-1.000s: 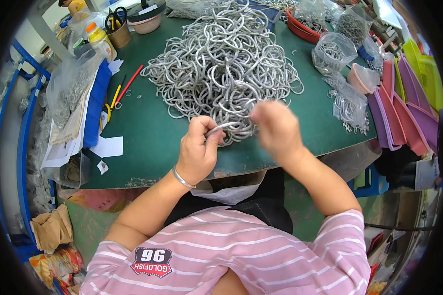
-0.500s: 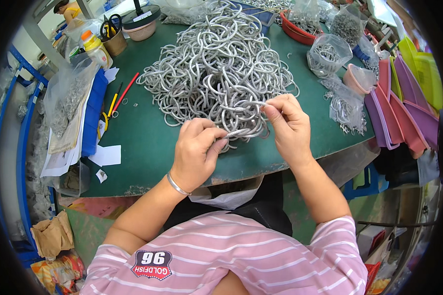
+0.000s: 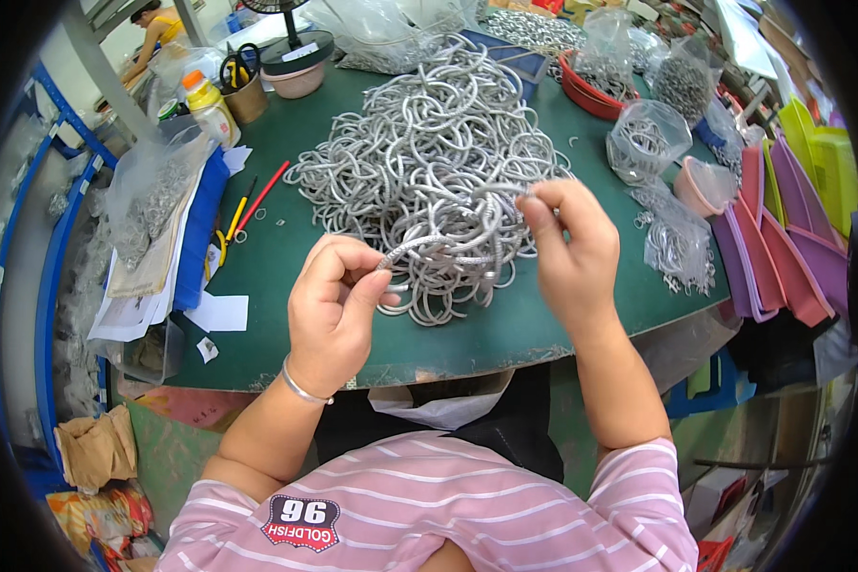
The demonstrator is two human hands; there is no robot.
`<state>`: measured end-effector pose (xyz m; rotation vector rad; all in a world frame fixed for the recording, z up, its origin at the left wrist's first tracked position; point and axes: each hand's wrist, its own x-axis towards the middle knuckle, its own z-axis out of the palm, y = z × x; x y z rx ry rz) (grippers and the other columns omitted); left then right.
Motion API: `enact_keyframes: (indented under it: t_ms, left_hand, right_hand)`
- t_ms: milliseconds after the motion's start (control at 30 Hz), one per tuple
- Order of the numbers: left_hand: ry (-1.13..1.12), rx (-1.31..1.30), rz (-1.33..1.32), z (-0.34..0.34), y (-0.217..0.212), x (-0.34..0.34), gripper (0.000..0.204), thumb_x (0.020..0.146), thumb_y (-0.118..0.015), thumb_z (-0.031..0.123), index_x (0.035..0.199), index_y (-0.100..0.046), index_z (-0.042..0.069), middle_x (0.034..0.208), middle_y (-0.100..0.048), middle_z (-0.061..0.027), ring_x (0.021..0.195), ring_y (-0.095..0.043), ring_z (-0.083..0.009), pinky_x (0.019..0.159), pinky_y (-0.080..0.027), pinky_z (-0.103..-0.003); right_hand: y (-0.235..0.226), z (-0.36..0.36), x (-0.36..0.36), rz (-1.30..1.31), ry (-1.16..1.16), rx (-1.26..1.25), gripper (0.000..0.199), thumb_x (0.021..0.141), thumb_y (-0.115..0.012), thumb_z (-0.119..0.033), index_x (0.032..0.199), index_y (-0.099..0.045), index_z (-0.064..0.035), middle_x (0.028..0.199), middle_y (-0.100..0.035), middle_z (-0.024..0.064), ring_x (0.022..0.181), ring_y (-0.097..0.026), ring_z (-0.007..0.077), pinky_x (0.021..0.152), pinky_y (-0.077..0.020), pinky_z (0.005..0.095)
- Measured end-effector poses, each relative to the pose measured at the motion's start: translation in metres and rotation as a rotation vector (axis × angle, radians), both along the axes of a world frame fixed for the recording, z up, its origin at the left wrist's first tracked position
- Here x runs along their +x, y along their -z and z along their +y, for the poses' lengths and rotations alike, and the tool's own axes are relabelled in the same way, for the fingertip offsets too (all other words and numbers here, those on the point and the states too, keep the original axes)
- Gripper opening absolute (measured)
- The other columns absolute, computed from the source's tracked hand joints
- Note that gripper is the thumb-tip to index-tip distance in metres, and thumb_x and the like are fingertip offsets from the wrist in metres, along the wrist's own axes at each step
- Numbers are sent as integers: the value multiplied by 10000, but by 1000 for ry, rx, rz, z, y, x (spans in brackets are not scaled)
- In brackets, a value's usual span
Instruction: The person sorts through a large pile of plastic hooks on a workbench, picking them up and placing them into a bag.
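A big heap of curved silver metal rings [image 3: 429,162] lies tangled on the green table, spilling toward its front edge. At the heap's near left, my left hand [image 3: 332,310] is closed, thumb against fingers, on the end of one silver ring [image 3: 410,250] that arcs up into the pile. My right hand [image 3: 574,248], at the near right side, pinches the end of another curved silver ring [image 3: 499,190] between thumb and forefinger. Whether the two held pieces are linked to each other I cannot tell.
Left on the green table [image 3: 286,338] are a red pen [image 3: 265,195], yellow-handled pliers [image 3: 237,219], a bottle [image 3: 210,107] and a blue tray [image 3: 200,224]. At right stand a red bowl [image 3: 596,93], bags of metal parts [image 3: 677,248] and pink and purple bins [image 3: 782,238].
My hands have drawn farther apart, the left moving left and slightly nearer me, the right slightly to the right. Rings between them have stretched out, and the whole view has shifted a little.
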<state>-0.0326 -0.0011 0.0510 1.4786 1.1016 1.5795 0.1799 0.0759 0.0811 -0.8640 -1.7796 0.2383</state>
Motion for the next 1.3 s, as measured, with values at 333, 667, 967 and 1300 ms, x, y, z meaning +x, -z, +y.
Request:
enact_keyframes:
  t_ms: [333,667,967,1300]
  left_hand:
    - [158,-244,335,4,34,14,118,841,-553,-106,907,-567,-10,811,-623,-92,801,-688,-180,689,-551,-282]
    - [255,-254,-313,15,25,21,79,895,-554,-65,961,-557,-22,864,-636,-95,776,-660,-148,669,-552,-254]
    - [245,-279,-261,18,-2,16,138,946,-543,87,1060,-549,9,784,-609,-27,640,-552,-65,575,-464,-202]
    - [558,-330,-167,22,5,5,171,957,-520,104,1112,-516,34,900,-559,-3,764,-601,-77,682,-548,-244]
  right_hand:
    - [27,-32,-1,-584,-281,298,100,751,-632,-113,811,-566,-66,683,-535,19,680,-529,201,642,-416,337]
    - [39,-34,2,-131,-26,109,57,806,-664,-50,832,-613,-44,687,-565,45,641,-525,207,655,-424,336]
    - [22,-21,-3,719,-256,-483,107,942,-594,-106,896,-558,-17,743,-545,-12,647,-473,51,607,-411,198]
    - [-32,38,-14,616,-243,-447,149,897,-643,-104,788,-587,-21,663,-550,-36,549,-453,26,487,-351,187]
